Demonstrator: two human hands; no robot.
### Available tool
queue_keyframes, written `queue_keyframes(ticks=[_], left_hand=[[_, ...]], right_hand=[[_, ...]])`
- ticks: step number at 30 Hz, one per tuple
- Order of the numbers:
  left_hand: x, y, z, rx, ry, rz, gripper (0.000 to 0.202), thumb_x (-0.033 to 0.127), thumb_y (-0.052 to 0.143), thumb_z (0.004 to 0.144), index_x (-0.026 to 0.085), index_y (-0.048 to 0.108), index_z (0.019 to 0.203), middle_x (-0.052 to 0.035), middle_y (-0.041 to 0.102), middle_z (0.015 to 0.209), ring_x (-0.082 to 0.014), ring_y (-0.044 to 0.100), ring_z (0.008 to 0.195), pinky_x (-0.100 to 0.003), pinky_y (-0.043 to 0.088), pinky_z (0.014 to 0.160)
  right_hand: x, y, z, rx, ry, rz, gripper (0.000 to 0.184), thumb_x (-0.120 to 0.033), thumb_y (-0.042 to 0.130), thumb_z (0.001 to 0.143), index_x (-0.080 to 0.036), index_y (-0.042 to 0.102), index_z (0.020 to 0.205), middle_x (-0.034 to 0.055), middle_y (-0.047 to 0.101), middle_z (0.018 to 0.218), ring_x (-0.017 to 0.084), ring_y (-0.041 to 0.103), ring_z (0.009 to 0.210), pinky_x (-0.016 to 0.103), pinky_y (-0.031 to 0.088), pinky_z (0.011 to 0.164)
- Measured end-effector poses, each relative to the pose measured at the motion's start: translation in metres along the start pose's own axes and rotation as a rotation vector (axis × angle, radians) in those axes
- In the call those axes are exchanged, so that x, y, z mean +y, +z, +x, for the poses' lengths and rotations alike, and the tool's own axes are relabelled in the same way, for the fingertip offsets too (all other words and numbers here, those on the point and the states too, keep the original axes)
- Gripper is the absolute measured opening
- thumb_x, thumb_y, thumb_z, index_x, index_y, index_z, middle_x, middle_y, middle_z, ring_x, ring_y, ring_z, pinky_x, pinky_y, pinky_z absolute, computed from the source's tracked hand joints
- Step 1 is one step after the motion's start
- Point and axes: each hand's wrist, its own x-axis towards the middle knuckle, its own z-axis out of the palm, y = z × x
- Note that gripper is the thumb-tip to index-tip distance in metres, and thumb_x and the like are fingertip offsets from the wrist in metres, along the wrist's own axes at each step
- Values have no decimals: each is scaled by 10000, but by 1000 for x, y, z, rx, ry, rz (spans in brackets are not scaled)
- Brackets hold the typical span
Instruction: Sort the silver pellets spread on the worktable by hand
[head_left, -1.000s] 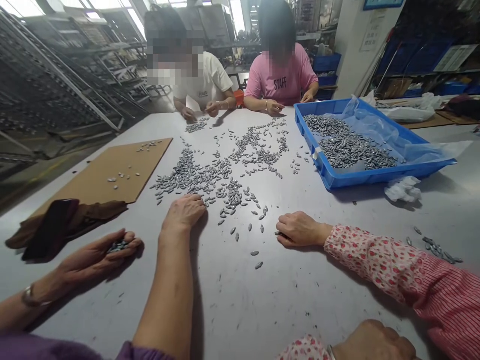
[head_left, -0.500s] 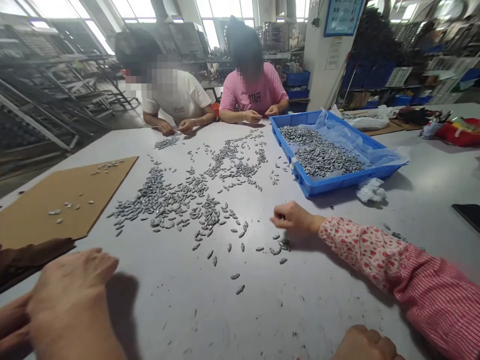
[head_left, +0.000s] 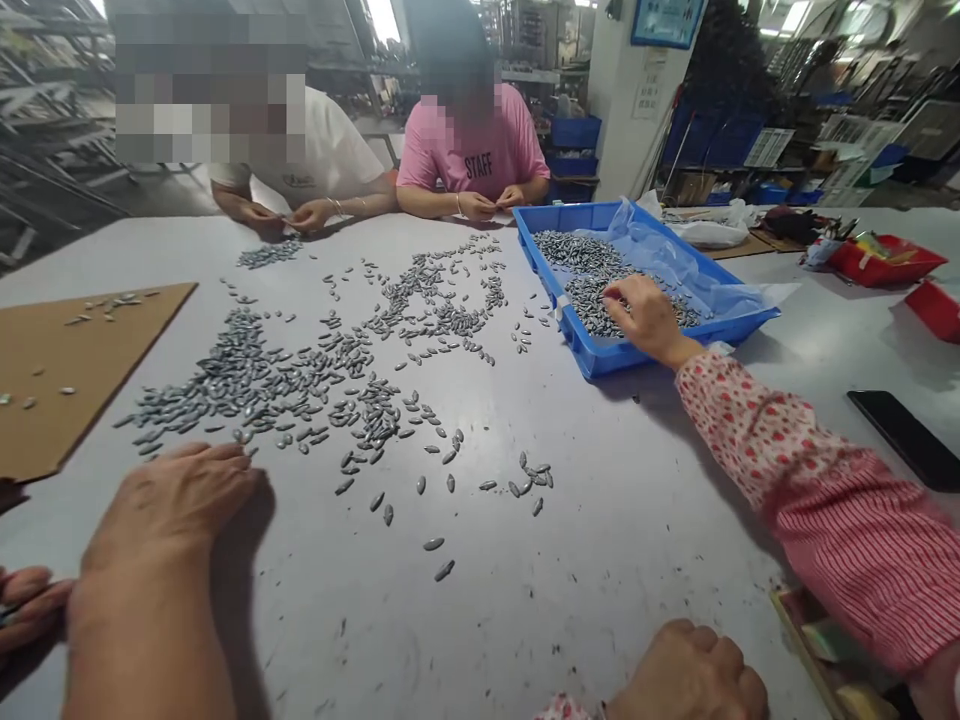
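We see our right hand over the blue tray, fingers bent, its rim likely keeping the grey pieces together; others lie spread across the table. Left hand is knuckles-up, curled; we can't tell either grip

Glossy grey spindle-shaped pieces on a white tabletop, dark flecks. Left: plain tan cardboard sheet. Upper right: solid blue rectangular plastic tray, translucent bluish-white plastic film inside. Right: cloth sleeve, red-on-cream print at cuff, red/pink stripes above. Top: pink T-shirt, black "STAFF" lettering; white T-shirt. Right edge: black phone.
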Motion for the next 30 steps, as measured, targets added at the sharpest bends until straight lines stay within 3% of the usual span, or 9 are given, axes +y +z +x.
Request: queue_keyframes(ticks=[1, 3, 6, 9, 15, 20, 25, 30], left_hand=[[25, 30, 14, -36, 20, -21, 186, 319, 623, 991, 141, 630, 941, -23, 634, 883, -129, 607, 710, -250, 524, 620], [61, 79, 32, -149, 1, -53, 311, 236, 733, 884, 143, 518, 679, 18, 522, 617, -110, 509, 501, -233, 353, 413], [80, 119, 33, -182, -25, -98, 330, 273, 746, 867, 155, 491, 693, 6, 521, 626, -137, 521, 521, -283, 282, 420], [78, 126, 23, -149, -36, -119, 312, 275, 740, 876, 154, 495, 727, 1, 535, 659, -145, 534, 555, -293, 269, 441], [77, 123, 21, -131, -27, -129, 300, 255, 735, 878, 152, 493, 734, 3, 534, 668, -144, 529, 562, -291, 254, 438], [78, 122, 24, -104, -28, -100, 339, 260, 761, 847, 157, 474, 699, 10, 503, 642, -136, 517, 544, -286, 237, 430], [81, 128, 23, -141, -72, -93, 290, 235, 715, 862, 170, 500, 679, 1, 478, 604, -139, 503, 520, -286, 256, 427], [89, 142, 21, -196, -135, -123, 241, 150, 600, 868, 238, 575, 644, -14, 506, 551, -147, 498, 482, -257, 276, 443]], right_hand=[[-13, 3, -13, -50, -74, 110, 265, -313, 487, 974, -128, 656, 1060, 114, 665, 996, 217, 593, 914, 354, 460, 851], [-44, 10, -38, -311, -239, 336, 286, -376, 551, 964, -131, 638, 1084, 67, 662, 935, 159, 588, 775, 299, 471, 755], [-86, 24, -69, -690, -377, 415, 490, -489, 706, 863, -126, 605, 1176, 90, 649, 1045, 144, 572, 753, 280, 456, 694], [-114, 37, -89, -844, -406, 316, 692, -535, 807, 743, -124, 556, 1240, 126, 591, 1153, 171, 559, 784, 285, 431, 643], [-139, 56, -95, -871, -461, 360, 256, -253, 698, 877, -129, 601, 1079, 99, 578, 1091, 165, 558, 840, 272, 441, 714], [-151, 62, -86, -844, -481, 325, 423, -287, 712, 866, -141, 576, 1238, 125, 557, 1196, 157, 555, 794, 273, 425, 667], [-163, 61, -78, -925, -594, 246, 198, -238, 581, 935, -205, 664, 1112, 72, 600, 1098, 106, 489, 656, 253, 359, 615], [-158, 57, -80, -941, -599, 246, 91, -173, 612, 856, -161, 638, 943, 62, 601, 939, 116, 446, 658, 245, 324, 602]])
